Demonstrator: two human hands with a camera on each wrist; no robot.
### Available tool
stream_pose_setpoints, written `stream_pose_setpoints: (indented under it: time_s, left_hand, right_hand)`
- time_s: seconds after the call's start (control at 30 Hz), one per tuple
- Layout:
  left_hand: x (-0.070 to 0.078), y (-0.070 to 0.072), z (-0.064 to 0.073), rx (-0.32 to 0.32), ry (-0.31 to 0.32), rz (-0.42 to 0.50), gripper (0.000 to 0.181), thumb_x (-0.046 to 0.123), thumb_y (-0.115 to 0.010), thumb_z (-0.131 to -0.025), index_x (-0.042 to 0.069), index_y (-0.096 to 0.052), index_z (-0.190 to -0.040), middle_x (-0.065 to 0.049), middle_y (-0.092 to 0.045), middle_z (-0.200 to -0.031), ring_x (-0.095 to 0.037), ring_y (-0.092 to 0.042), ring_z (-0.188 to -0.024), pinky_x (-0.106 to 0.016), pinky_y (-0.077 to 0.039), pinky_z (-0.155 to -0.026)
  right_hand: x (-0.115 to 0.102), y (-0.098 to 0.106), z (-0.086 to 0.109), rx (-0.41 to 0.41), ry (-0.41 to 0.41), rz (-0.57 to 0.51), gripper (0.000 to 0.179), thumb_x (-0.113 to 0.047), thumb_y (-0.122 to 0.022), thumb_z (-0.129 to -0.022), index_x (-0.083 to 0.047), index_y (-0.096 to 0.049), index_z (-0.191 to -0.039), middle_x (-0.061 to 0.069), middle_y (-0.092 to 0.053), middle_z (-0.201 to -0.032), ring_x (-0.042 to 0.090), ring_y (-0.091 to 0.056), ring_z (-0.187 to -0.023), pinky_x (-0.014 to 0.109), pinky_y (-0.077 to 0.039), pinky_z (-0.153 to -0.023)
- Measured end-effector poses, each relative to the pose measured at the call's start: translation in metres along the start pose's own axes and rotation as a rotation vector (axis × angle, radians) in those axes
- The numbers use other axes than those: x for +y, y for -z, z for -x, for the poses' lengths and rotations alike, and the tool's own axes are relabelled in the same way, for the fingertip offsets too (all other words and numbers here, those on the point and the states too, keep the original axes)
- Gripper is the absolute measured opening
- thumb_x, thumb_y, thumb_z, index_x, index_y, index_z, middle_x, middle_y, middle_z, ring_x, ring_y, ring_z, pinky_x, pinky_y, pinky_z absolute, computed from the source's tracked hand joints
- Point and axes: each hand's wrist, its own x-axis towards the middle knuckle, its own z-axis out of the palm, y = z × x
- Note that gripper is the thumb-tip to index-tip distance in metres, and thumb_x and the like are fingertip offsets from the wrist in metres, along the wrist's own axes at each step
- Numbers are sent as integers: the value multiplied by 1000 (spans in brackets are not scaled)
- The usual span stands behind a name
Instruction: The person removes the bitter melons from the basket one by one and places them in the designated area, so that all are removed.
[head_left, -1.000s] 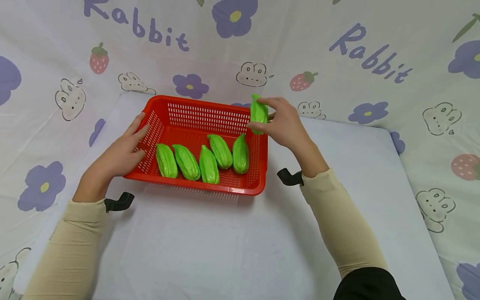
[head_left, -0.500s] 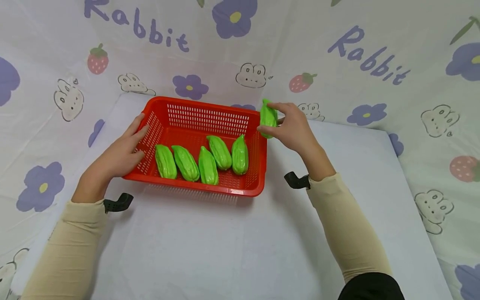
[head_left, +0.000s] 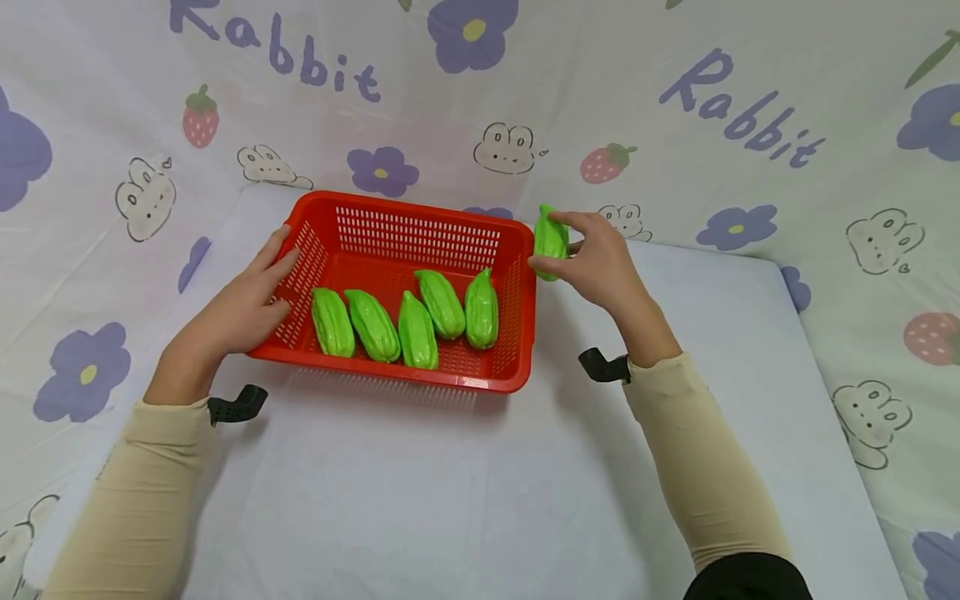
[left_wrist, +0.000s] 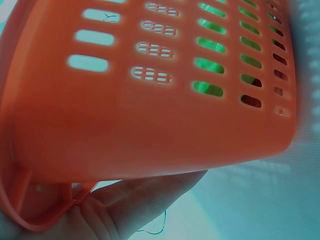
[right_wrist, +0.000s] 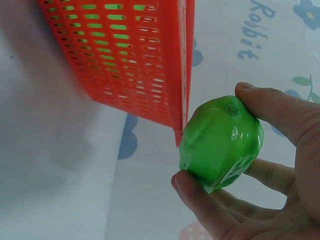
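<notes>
In the head view a red slotted plastic basket (head_left: pixel 420 382) stands at the middle back, with several green ridged gourds (head_left: pixel 417 330) lying in it. My left hand (head_left: pixel 236 307) holds the basket's left end by the rim. From the left wrist view, part of that hand (left_wrist: pixel 145 200) lies against the outside of the basket wall (left_wrist: pixel 125 125); other fingers are hidden. My right hand (head_left: pixel 600 262) pinches one more green gourd (head_left: pixel 551 242) between thumb and fingers, upright, just outside the basket's right end. The right wrist view shows this gourd (right_wrist: pixel 220 142) from its blunt end.
A white-covered table (head_left: pixel 450 483) lies beneath the basket. Behind it hangs a pale cloth (head_left: pixel 555 100) printed with rabbits, flowers and strawberries. Black camera mounts (head_left: pixel 238 404) jut from both wrists.
My right hand has moved right with its gourd, from over the basket's right end to just outside the rim. The left hand and basket stay where they were.
</notes>
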Motion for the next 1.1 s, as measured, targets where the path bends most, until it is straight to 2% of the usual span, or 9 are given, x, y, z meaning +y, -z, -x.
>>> stream_pose_setpoints:
  time_s: [0.33, 0.87, 1.1]
  left_hand:
    - [-1, 1, -1, 6, 0, 0, 74, 0, -50, -99, -6, -24, -168, 2, 10, -182, -41, -16, -163, -67, -35, -119]
    - [1, 0, 0, 4, -4, 7, 75, -2, -49, -97, -7, -24, -168, -2, 9, -182, -38, -11, -165, -66, -30, -122]
    - [1, 1, 0, 4, 2, 16, 76, -2, -50, -98, -5, -23, -169, 0, 9, -182, -39, -12, -165, -67, -34, -119]
  right_hand:
    - [13, -1, 1, 21, -18, 7, 74, -31, -88, -93, -6, -58, -156, 20, -52, -150, 41, -70, -118, 51, -64, -91]
    - [35, -11, 3, 5, -67, -6, 76, -33, -88, -92, -6, -57, -157, 18, -54, -145, 40, -71, -116, 51, -63, -91]
    - [45, -18, 3, -2, -91, -8, 76, -31, -87, -93, -7, -56, -158, 19, -50, -155, 39, -70, -117, 51, -63, -91]
